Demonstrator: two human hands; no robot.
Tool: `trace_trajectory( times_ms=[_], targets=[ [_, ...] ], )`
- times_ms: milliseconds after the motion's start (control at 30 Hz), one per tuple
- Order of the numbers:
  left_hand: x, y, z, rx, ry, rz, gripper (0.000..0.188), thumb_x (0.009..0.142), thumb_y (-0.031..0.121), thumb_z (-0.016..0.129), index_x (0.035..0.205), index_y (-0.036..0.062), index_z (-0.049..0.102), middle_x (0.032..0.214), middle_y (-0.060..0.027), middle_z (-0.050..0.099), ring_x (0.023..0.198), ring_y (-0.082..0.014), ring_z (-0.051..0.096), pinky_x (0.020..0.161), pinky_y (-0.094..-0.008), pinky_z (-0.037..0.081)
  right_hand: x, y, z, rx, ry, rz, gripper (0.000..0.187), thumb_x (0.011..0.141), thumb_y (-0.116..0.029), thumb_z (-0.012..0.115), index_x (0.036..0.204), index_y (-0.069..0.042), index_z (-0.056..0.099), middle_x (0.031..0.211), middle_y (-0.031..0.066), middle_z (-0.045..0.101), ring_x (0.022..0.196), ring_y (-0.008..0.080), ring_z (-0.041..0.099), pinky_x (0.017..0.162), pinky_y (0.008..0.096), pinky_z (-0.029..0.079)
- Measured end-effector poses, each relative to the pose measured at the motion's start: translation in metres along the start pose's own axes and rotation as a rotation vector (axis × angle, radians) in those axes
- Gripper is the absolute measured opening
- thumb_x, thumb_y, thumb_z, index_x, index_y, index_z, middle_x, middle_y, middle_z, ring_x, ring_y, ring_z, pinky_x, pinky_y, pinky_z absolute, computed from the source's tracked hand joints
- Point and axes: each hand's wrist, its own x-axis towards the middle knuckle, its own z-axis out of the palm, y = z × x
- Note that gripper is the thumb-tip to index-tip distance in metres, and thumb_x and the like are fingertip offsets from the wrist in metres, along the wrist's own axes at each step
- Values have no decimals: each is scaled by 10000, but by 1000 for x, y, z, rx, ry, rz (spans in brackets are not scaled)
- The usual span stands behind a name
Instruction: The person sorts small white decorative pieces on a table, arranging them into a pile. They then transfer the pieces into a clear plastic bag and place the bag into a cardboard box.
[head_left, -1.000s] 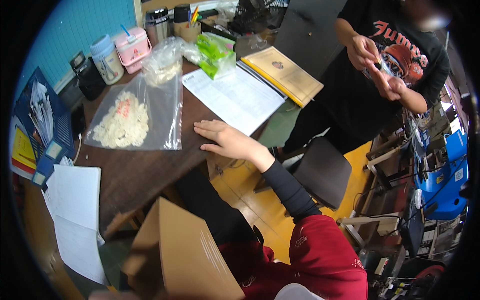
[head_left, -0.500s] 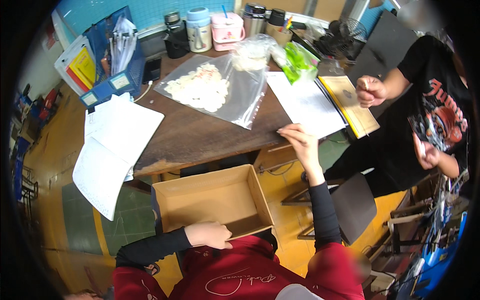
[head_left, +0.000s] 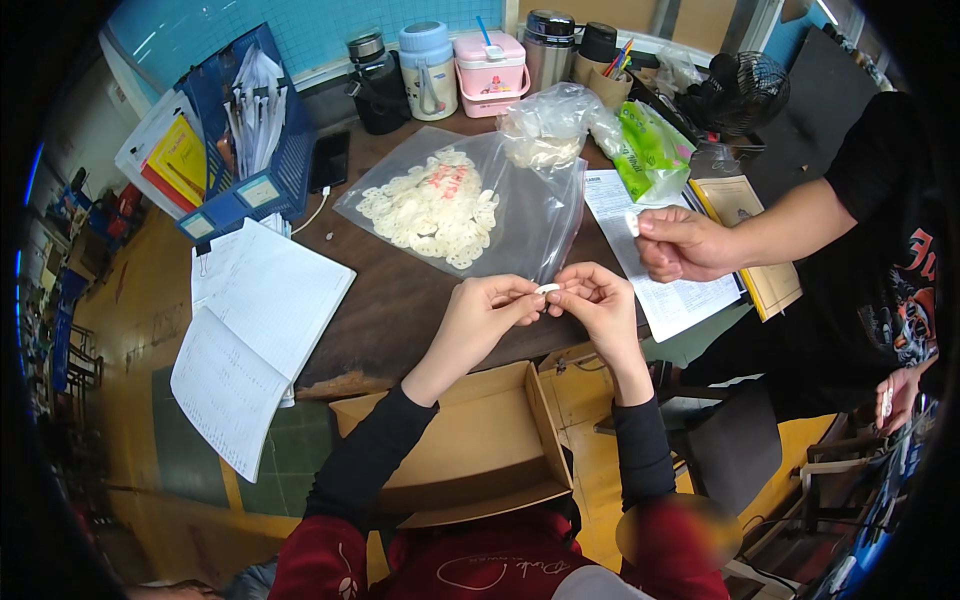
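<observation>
Above the desk's front edge, my left hand (head_left: 488, 312) and my right hand (head_left: 602, 308) meet fingertip to fingertip. Both are closed in a pinch on a small white oval piece (head_left: 547, 288), whose middle shows between them. Just behind my hands, a clear plastic bag (head_left: 400, 155) lies flat with a heap of similar small white pieces (head_left: 432, 215) in it. Under my forearms an open cardboard box (head_left: 470, 425) sits by my lap.
At right, a person's hand (head_left: 685, 243) holds a small white piece over printed paper (head_left: 690, 305). An open notebook (head_left: 265, 300) overhangs the desk's left edge near a blue file holder (head_left: 255, 190). Flasks (head_left: 428, 75), a pink container (head_left: 490, 75) and a green packet (head_left: 652, 150) stand behind.
My left hand has risen from the box's near rim to join my right hand at the small piece. The other person's hand has come in left over the paper.
</observation>
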Motion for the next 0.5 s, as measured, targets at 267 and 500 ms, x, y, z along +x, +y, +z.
trace_trajectory(
  times_ms=[267, 500],
  targets=[
    [27, -14, 16, -526, 249, -10, 223, 993, 97, 693, 1146, -64, 718, 1016, -92, 733, 905, -106, 668, 839, -243, 546, -7, 14, 8, 58, 156, -20, 237, 980, -25, 677, 1197, 67, 692, 960, 86, 741, 822, 104, 695, 762, 222, 544],
    [49, -17, 52, -920, 444, 45, 238, 977, 60, 706, 1180, -63, 708, 1041, -53, 696, 910, -83, 614, 851, -225, 513, -20, 28, 24, -123, 349, -118, 146, 976, 1, 666, 1095, 51, 734, 882, 56, 698, 740, 93, 662, 676, 217, 514]
  ],
)
